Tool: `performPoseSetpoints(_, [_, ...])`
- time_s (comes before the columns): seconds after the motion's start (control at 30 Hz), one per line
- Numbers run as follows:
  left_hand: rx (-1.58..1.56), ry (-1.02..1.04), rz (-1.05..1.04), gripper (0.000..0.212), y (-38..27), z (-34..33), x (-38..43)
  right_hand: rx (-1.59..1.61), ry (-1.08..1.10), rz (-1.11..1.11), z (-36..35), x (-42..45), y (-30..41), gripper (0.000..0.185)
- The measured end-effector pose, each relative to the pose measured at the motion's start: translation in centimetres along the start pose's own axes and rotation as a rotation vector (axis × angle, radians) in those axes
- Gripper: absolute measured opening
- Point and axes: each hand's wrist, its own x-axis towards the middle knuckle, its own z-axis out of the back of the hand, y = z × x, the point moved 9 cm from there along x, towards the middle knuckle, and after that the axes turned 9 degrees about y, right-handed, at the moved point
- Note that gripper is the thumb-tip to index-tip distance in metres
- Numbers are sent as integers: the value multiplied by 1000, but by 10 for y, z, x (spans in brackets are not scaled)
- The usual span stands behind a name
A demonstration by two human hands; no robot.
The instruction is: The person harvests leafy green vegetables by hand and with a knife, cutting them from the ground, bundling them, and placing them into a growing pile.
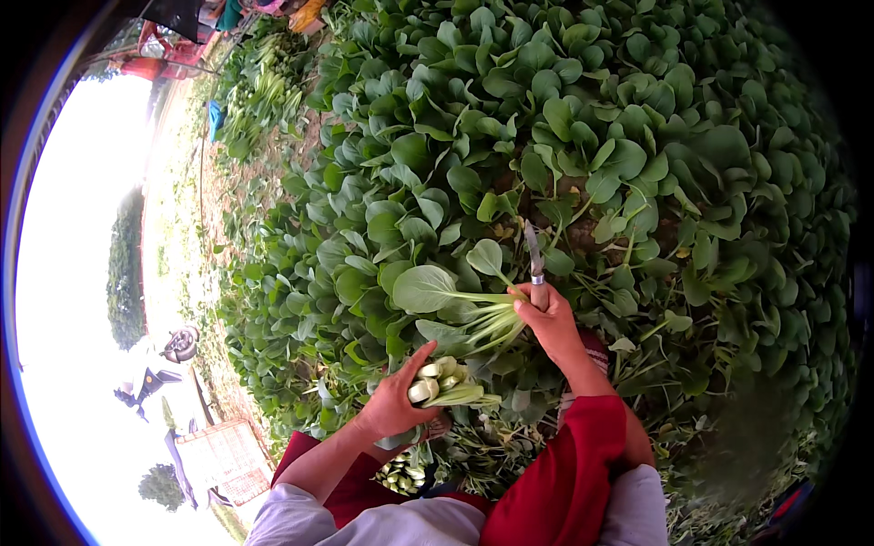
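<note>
My left hand holds a small bunch of leafy greens that look like bok choy, their cut pale stem ends facing up and right. In my right hand is a knife, with its blade pointing away from me and its handle in the palm. The same hand pinches a leafy plant by its base, and its leaves spread to the left over the other hand. Both hands are apart, above the crop in front of my knees.
Dense rows of growing greens fill the ground ahead and to the right. Cut greens lie by my left leg, and a larger heap lies at the upper left. Loose trimmed leaves cover the soil near my feet. A crate stands at the lower left.
</note>
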Motion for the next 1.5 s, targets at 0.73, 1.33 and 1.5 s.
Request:
performPoseSetpoints(0.73, [-895,210,-109,84,4,3,73,-680,-366,230,41,-17,65,22])
performPoseSetpoints(1.33, [-154,467,340,86,95,-134,37,-1593,380,-48,33,-78,-42,41])
performPoseSetpoints(1.5, [-161,369,261,78,101,-115,45,-1703,423,4,40,-70,-53,39])
